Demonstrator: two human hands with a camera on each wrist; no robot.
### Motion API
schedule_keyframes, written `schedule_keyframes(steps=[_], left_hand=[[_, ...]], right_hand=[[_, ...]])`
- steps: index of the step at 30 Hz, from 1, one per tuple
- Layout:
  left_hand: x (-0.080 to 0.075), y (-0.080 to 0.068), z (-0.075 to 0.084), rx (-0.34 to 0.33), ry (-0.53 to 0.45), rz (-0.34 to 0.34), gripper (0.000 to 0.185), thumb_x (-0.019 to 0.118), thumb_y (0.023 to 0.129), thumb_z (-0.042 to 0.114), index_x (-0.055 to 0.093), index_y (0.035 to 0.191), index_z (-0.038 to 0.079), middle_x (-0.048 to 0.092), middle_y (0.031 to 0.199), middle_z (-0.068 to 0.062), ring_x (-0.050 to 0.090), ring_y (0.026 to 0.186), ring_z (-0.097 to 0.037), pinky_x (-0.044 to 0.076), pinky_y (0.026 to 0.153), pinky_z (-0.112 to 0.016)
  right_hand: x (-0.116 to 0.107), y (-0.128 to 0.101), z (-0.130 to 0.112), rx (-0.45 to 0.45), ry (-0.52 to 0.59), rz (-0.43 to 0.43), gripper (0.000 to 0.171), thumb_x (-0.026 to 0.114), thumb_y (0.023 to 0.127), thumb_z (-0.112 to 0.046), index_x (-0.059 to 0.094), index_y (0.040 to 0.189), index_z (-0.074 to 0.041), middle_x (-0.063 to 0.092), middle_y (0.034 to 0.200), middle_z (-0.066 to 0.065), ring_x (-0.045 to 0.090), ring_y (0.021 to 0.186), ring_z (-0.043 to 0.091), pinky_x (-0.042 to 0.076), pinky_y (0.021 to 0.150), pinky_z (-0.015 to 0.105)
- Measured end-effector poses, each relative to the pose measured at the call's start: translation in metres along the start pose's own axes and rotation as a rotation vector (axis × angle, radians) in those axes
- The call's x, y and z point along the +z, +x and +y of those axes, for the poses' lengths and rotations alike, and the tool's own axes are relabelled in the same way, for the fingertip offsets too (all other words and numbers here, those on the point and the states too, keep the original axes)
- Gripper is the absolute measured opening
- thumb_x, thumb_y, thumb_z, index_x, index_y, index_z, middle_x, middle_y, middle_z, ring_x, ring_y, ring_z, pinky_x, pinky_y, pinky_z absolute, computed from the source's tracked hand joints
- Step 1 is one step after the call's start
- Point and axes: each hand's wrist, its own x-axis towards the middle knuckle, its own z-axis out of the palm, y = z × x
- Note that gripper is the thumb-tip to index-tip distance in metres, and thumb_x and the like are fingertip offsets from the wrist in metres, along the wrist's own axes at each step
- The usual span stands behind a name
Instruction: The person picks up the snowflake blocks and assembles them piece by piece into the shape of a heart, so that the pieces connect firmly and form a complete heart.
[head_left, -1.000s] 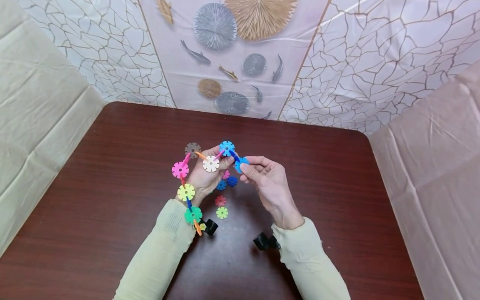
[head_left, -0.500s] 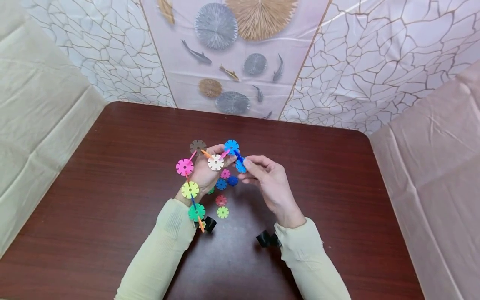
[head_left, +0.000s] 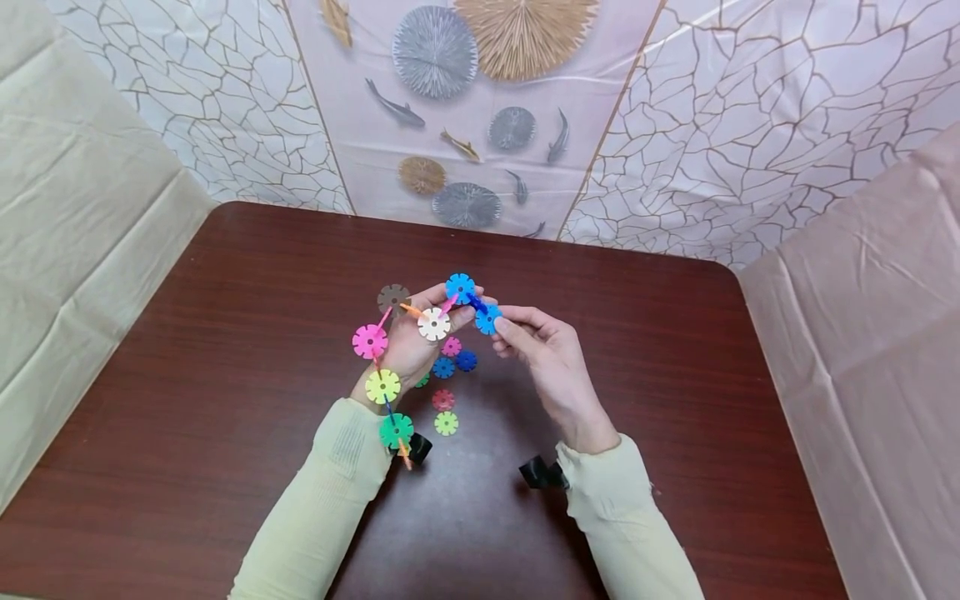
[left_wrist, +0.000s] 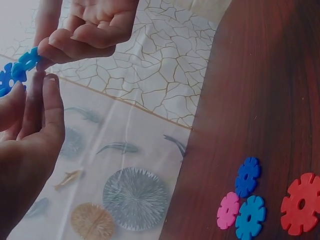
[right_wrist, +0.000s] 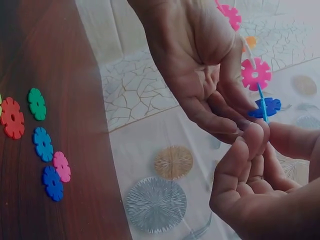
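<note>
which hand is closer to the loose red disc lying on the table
Left. The left hand holds the disc chain just up and left of the red disc, its wrist close beside it. The right hand pinches the chain's light blue end disc, farther off to the right.

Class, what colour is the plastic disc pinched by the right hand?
Light blue plastic snowflake disc, in the right hand; clearest in the head view.

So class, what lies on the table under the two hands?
Loose discs on the table: pink, two blue, red, light green. The left hand mostly covers a green one.
</note>
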Motion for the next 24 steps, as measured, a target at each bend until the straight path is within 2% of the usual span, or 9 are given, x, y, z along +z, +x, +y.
schedule_keyframes(steps=[5,9,12,16,21,24], left_hand=[[0.0002,-0.0001,0.0011,0.009,0.012,-0.052,0.029,0.054,0.096,-0.002,0.061,0.124,-0.002,0.069,0.114,-0.005,0.061,0.114,-0.024,0.039,0.106,-0.046],[-0.0001,-0.0019,0.0028,-0.03,0.008,-0.057,0.037,0.051,0.095,-0.007,0.053,0.132,-0.007,0.066,0.12,-0.005,0.065,0.104,-0.022,0.044,0.103,-0.042],[-0.0007,-0.0034,0.0043,-0.06,-0.023,-0.075,0.043,0.053,0.094,-0.008,0.049,0.137,-0.007,0.061,0.129,-0.011,0.064,0.108,-0.025,0.045,0.103,-0.041],[-0.0003,-0.0031,0.0047,-0.051,-0.057,-0.109,0.046,0.054,0.095,-0.005,0.045,0.14,-0.006,0.051,0.139,-0.019,0.056,0.122,-0.029,0.042,0.105,-0.043],[0.0009,-0.0017,0.0029,-0.016,-0.089,-0.13,0.04,0.05,0.097,-0.004,0.047,0.138,-0.003,0.055,0.133,-0.026,0.055,0.124,-0.033,0.035,0.109,-0.047],[0.0006,-0.0013,0.0022,-0.007,-0.101,-0.127,0.037,0.05,0.098,-0.005,0.05,0.135,-0.002,0.058,0.128,-0.024,0.055,0.122,-0.034,0.033,0.11,-0.049]], right_hand=[[0.0011,0.0019,0.0021,-0.005,0.042,0.029,0.028,0.068,0.092,-0.011,0.064,0.114,0.006,0.068,0.082,0.007,0.065,0.072,0.016,0.056,0.073,0.028],[0.0015,0.0034,0.0023,0.01,0.096,0.063,0.027,0.07,0.091,-0.014,0.065,0.11,0.004,0.067,0.083,0.007,0.064,0.073,0.016,0.056,0.074,0.028],[0.0015,0.0047,0.0025,0.005,0.129,0.08,0.026,0.071,0.09,-0.014,0.066,0.108,0.004,0.067,0.084,0.008,0.063,0.074,0.016,0.056,0.074,0.027],[0.0025,0.0057,0.003,-0.01,0.139,0.075,0.024,0.07,0.09,-0.012,0.065,0.107,0.003,0.067,0.083,0.008,0.064,0.073,0.016,0.056,0.073,0.026],[0.005,0.0076,0.0054,0.0,0.138,0.055,0.02,0.07,0.09,-0.01,0.062,0.104,0.0,0.068,0.08,0.006,0.065,0.071,0.016,0.056,0.073,0.027],[0.0062,0.0089,0.0065,0.008,0.137,0.058,0.019,0.072,0.089,-0.011,0.059,0.099,-0.002,0.069,0.079,0.007,0.066,0.07,0.016,0.057,0.074,0.028]])
